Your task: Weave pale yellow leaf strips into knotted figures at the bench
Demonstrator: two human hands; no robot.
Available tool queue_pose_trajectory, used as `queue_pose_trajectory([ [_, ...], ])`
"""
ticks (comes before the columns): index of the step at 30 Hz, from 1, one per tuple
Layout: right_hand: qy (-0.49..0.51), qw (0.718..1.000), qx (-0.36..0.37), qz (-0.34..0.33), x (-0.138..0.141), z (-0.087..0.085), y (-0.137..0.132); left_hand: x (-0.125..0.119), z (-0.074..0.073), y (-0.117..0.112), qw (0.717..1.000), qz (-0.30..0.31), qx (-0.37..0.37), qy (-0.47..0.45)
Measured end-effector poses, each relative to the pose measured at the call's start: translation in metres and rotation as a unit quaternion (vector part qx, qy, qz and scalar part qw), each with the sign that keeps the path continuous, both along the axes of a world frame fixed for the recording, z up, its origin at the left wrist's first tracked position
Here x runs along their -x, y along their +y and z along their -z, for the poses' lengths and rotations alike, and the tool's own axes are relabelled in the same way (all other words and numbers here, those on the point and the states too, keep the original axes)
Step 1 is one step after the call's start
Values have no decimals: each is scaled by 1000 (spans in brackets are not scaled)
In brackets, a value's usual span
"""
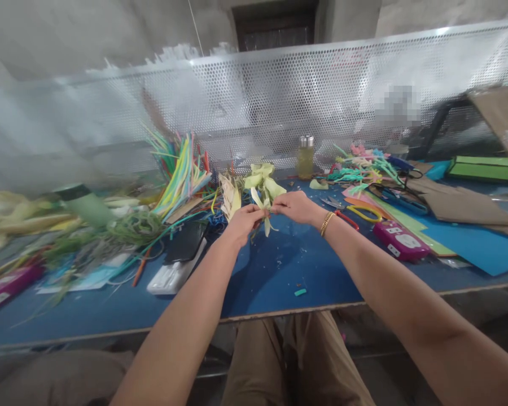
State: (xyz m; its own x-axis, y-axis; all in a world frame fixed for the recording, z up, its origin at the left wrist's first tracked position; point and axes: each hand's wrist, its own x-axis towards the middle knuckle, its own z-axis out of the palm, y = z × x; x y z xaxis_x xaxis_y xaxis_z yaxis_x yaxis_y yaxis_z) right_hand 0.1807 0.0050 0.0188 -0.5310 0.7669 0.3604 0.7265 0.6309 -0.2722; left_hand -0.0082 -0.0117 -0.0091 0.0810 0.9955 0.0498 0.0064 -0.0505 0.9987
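Over the middle of the blue table, my left hand and my right hand meet at the base of a pale yellow-green artificial flower. The fingers of both hands are closed in a pinch around its lower part, and the petals or leaves spread above and below the fingertips. What exactly sits between the fingertips is too small to make out. Just behind my left hand stands a bunch of dried-looking cream leaves. Scissors with yellow handles lie to the right of my right hand.
Colourful pipe cleaners stand at the left, beside a tangle of green strands. A black phone rests on a white box. A glass bottle stands at the back. A purple box, coloured paper and cardboard lie right.
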Motion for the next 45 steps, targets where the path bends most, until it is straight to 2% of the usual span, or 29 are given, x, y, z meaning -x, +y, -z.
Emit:
queue_pose_trajectory([
  [3, 40, 990, -107, 87, 5, 2, -6, 3, 2, 4, 999, -18, 4, -36],
  [5, 62, 978, -147, 137, 12, 4, -12, 4, 5, 7, 997, -38, 1, -61],
  [8, 40, 984, -95, 146, 25, 9, -18, 3, 8, 11, 995, -38, -1, -88],
  [11, 28, 989, -48, 138, 33, 13, -21, 2, 8, 11, 995, -32, -34, -87],
  [14, 10, 993, -29, 117, 34, 11, -20, 1, 6, 9, 995, -30, -66, -71],
  [16, -16, 994, -16, 106, 31, 7, -19, 1, 4, 8, 996, -15, -59, -62],
  [19, -38, 994, -23, 98, 23, 2, -17, 2, 3, 7, 999, 1, -32, -10],
  [21, -43, 994, -41, 96, 18, 1, -16, 4, 1, 5, 994, -36, -59, 80],
  [22, -47, 993, -49, 96, 17, 1, -15, 6, 0, 4, 983, -76, -99, 137],
  [23, -51, 992, -56, 97, 16, 1, -15, 8, -1, 3, 958, -127, -160, 200],
  [25, -62, 991, -61, 103, 15, 1, -14, 10, -4, 2, 883, -218, -301, 285],
  [27, -71, 990, -60, 105, 17, 2, -15, 9, -6, 1, 831, -206, -386, 344],
  [29, -66, 991, -58, 101, 19, 2, -17, 8, -6, 0, 803, -163, -414, 397],
  [31, -50, 993, -54, 93, 20, 2, -18, 6, -5, -2, 789, -145, -409, 434],
  [34, -37, 995, -56, 79, 21, 0, -20, 4, -5, -5, 777, -159, -404, 457],
  [39, -56, 990, -107, 71, 22, -7, -25, 2, -9, -13, 747, -175, -429, 477],
  [45, -55, 986, -139, 79, 23, -14, -35, -1, -11, -16, 742, -180, -430, 482],
])
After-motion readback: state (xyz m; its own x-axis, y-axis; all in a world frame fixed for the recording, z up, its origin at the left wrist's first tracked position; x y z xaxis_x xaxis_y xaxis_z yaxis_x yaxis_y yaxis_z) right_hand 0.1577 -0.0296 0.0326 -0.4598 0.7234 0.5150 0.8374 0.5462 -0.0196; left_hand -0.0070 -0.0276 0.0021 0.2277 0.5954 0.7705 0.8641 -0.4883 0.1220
